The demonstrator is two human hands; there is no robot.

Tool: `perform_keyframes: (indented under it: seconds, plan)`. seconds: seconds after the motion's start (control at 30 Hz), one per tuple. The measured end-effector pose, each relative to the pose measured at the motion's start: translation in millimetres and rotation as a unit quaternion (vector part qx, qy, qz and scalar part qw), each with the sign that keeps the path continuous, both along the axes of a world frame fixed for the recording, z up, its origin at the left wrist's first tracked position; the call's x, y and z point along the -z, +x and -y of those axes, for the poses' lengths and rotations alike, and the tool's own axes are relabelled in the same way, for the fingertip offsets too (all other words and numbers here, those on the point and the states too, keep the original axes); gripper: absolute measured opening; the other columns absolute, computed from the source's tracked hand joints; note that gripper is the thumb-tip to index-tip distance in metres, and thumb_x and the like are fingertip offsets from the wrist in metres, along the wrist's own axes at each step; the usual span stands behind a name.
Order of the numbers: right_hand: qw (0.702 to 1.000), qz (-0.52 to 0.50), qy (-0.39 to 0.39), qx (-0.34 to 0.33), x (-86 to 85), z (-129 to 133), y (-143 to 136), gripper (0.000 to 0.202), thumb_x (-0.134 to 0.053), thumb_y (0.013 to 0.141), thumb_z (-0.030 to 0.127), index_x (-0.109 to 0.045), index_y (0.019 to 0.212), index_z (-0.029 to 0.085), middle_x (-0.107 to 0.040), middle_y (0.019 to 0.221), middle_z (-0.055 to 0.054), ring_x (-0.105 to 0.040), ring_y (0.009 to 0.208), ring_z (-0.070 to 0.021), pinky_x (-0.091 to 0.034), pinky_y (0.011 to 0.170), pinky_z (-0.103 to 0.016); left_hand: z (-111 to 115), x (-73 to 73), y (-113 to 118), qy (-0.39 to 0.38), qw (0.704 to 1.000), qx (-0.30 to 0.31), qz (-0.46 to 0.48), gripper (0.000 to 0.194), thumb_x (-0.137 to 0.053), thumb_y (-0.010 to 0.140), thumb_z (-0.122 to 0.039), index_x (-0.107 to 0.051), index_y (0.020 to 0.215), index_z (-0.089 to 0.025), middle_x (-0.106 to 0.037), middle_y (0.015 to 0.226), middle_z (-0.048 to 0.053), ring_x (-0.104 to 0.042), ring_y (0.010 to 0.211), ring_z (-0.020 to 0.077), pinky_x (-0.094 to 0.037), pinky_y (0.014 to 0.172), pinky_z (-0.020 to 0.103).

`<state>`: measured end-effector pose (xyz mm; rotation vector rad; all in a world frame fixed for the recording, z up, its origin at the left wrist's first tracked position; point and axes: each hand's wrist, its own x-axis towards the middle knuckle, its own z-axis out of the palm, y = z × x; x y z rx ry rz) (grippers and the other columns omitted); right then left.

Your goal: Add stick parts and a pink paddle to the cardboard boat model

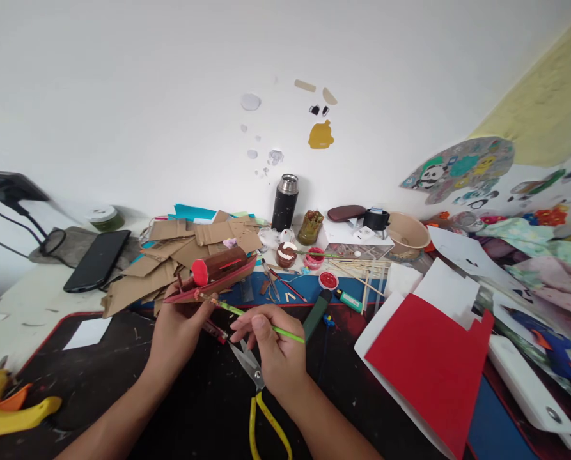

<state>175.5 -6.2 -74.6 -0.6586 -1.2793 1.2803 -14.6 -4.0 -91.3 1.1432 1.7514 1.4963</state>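
Note:
My left hand [179,332] grips a small model boat [222,275] from below, fingers closed on its hull. The boat is reddish-brown, with a brown cylinder on top that has a bright red end. My right hand [280,351] pinches a thin green paintbrush [285,333]. Its tip end points left and reaches the boat's near side by my left fingers; whether it touches there I cannot tell. Below my right hand lies a pair of yellow-handled scissors [257,377], blades apart. Beyond the hands stand an open pot of red paint [328,280] and a brown-stained pot [286,254].
Cardboard scraps [141,281] pile up behind the boat. A black flask [285,203] stands by the wall, near a murky jar [310,228]. Red card [429,370] lies at right, a phone [97,260] at left. A yellow-handled tool [21,415] sits at the lower left.

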Motion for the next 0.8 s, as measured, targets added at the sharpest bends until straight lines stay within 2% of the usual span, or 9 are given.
perform_keyframes:
  seconds: [0.1, 0.27, 0.47, 0.57, 0.8]
  plan:
    - [1.0, 0.007, 0.006, -0.02, 0.9, 1.8, -1.2, 0.047, -0.066, 0.117, 0.057, -0.084, 0.098, 0.018, -0.088, 0.089, -0.013, -0.084, 0.069, -0.0196, -0.053, 0.052, -0.023, -0.3, 1.6, 3.0, 0.006, 1.0, 0.001, 0.015, 0.069, -0.088, 0.082, -0.065, -0.068, 0.131, -0.022, -0.085, 0.119, 0.014, -0.08, 0.12, 0.0412, -0.061, 0.11, 0.055]
    - [0.999, 0.012, 0.007, -0.039, 1.1, 3.3, -3.7, 0.047, -0.067, 0.115, 0.06, -0.085, 0.1, 0.018, -0.088, 0.09, -0.012, -0.083, 0.068, -0.0194, -0.054, 0.051, -0.023, -0.9, -0.5, 6.4, -0.001, 0.999, 0.015, 0.03, 0.068, -0.09, 0.08, -0.065, -0.068, 0.13, -0.023, -0.085, 0.11, 0.01, -0.082, 0.109, 0.039, -0.064, 0.106, 0.055]
    - [0.998, 0.028, 0.02, -0.054, -0.5, 4.8, -4.3, 0.046, -0.065, 0.116, 0.058, -0.086, 0.101, 0.019, -0.088, 0.094, -0.012, -0.083, 0.07, -0.0194, -0.06, 0.057, -0.026, -1.6, -8.5, 8.0, 0.006, 0.999, 0.019, -0.024, 0.06, -0.085, 0.084, -0.058, -0.069, 0.13, -0.024, -0.086, 0.113, 0.012, -0.081, 0.118, 0.0412, -0.063, 0.109, 0.055]
    - [0.998, 0.032, 0.024, -0.058, -1.0, 6.6, -6.4, 0.045, -0.064, 0.117, 0.057, -0.086, 0.101, 0.02, -0.089, 0.096, -0.012, -0.083, 0.07, -0.0195, -0.063, 0.059, -0.027, -1.2, -4.4, 7.9, 0.007, 0.999, 0.008, -0.044, 0.056, -0.082, 0.085, -0.058, -0.07, 0.129, -0.025, -0.086, 0.114, 0.012, -0.081, 0.118, 0.0407, -0.062, 0.111, 0.055]
    - [0.992, 0.048, 0.068, -0.096, -4.9, 11.9, -8.0, 0.042, -0.064, 0.118, 0.054, -0.087, 0.102, 0.022, -0.087, 0.088, -0.009, -0.081, 0.068, -0.0189, -0.066, 0.066, -0.03, 2.2, 11.8, 1.7, -0.004, 0.998, 0.0, -0.063, 0.038, -0.085, 0.082, -0.055, -0.074, 0.109, -0.03, -0.086, 0.114, 0.011, -0.081, 0.118, 0.0422, -0.065, 0.107, 0.054]
